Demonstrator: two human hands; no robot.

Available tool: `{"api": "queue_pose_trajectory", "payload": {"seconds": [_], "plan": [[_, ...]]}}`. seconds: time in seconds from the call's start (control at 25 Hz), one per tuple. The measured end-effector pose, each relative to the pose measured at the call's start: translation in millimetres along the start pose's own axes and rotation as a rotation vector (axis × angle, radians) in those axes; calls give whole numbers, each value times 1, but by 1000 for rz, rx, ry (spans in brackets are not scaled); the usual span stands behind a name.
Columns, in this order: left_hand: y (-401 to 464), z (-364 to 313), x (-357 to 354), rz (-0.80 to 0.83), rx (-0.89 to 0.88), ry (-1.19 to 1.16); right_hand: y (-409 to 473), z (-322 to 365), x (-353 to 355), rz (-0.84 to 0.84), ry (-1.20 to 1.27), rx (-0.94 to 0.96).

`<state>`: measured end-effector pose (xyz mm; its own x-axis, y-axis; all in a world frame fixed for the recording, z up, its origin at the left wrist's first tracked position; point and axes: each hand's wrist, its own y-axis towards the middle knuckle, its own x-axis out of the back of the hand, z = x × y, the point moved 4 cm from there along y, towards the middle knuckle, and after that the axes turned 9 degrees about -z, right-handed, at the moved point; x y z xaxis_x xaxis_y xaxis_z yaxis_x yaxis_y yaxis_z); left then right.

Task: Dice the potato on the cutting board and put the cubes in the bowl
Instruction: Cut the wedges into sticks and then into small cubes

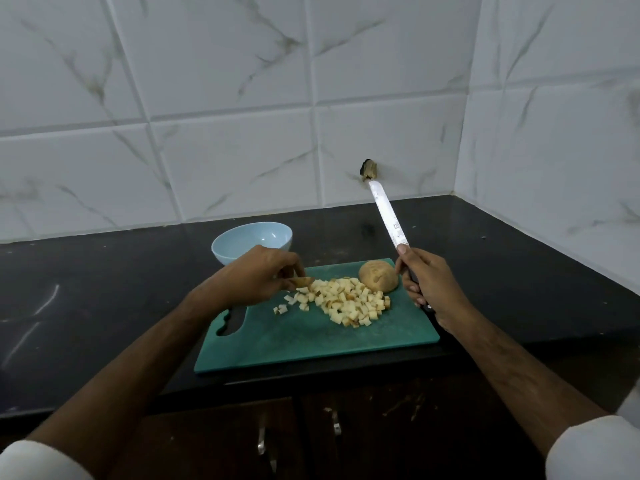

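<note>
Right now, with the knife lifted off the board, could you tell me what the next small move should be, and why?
Probably set aside the end piece that the left hand pinches, then steady the uncut potato half. The right hand holds the knife raised, cubes lie piled on the cutting board, and the bowl looks empty.

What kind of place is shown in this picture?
Most likely a home kitchen: a dark countertop meets a white tiled wall, with cabinet doors below, and a green cutting board holds potato cubes.
</note>
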<state>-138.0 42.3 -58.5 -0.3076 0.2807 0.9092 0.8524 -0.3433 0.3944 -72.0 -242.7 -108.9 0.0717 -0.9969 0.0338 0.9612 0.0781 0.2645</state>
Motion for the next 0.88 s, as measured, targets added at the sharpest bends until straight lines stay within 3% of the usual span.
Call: {"api": "queue_pose_trajectory", "payload": {"seconds": [0.2,0.28,0.4,0.48,0.56,0.76,0.88], "plan": [[-50,1,5,-10,121,-84,-8,6,-8,13,-161,62],[-68,-1,3,-56,133,-74,-13,21,-16,67,-432,185],[-86,-1,1,-85,139,-82,-35,44,-41,359,-1003,357],[-91,1,0,-81,139,-118,-56,51,-57,448,-1258,454],[-94,6,0,-97,124,-149,-73,57,-67,410,-1338,535],[-102,10,0,-85,45,-94,-86,52,-74,492,-1326,454],[-101,9,-2,-145,23,-99,-83,54,-72,391,-1419,500]]}}
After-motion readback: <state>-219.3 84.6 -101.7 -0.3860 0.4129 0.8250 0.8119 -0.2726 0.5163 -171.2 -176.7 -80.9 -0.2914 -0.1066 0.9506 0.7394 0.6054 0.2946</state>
